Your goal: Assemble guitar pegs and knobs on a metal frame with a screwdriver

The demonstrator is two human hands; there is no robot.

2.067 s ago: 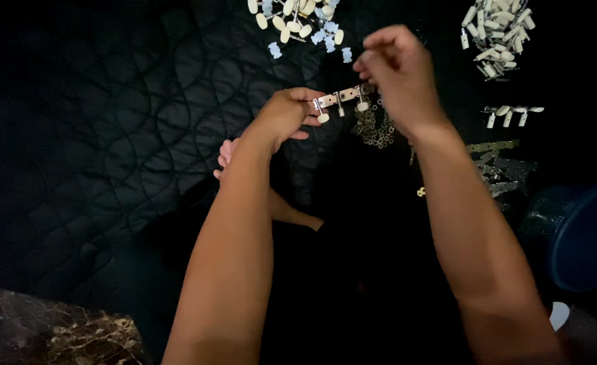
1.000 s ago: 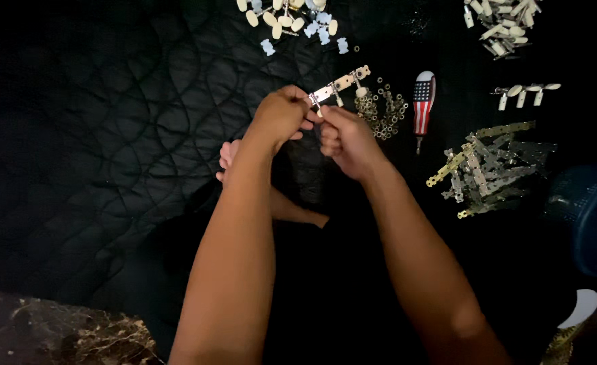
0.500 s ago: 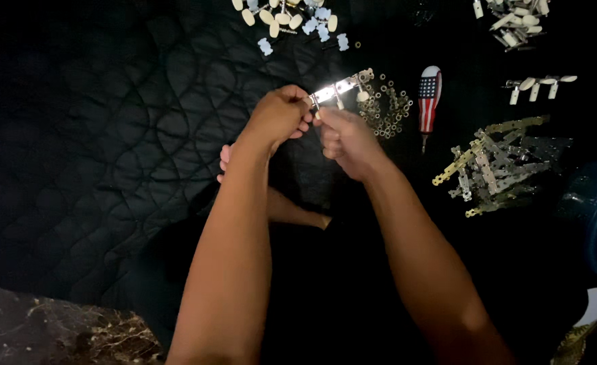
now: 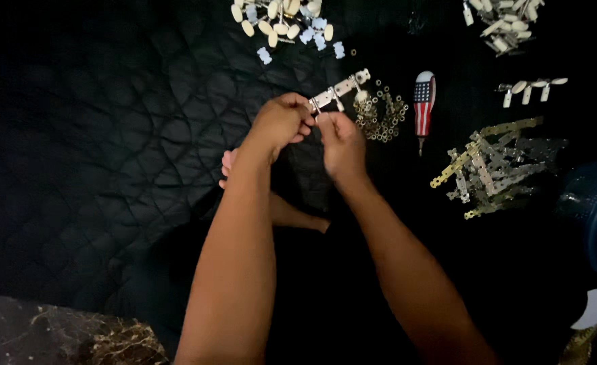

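While both forearms reach up the middle of the frame, a small metal strip (image 4: 338,92) is held just above centre, its lower end pinched by the fingers of the left hand (image 4: 281,122), and the fingers of the right hand (image 4: 341,138) are clenched on that same end. Just right of the strip a heap of small metal rings (image 4: 381,111) is seen on the black quilted cloth (image 4: 109,135), with a striped-handled screwdriver (image 4: 423,101) beside it and a pile of perforated metal strips (image 4: 491,169) further right.

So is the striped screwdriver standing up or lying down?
Lying down: the red, white and blue striped screwdriver rests flat on the black quilted cloth.
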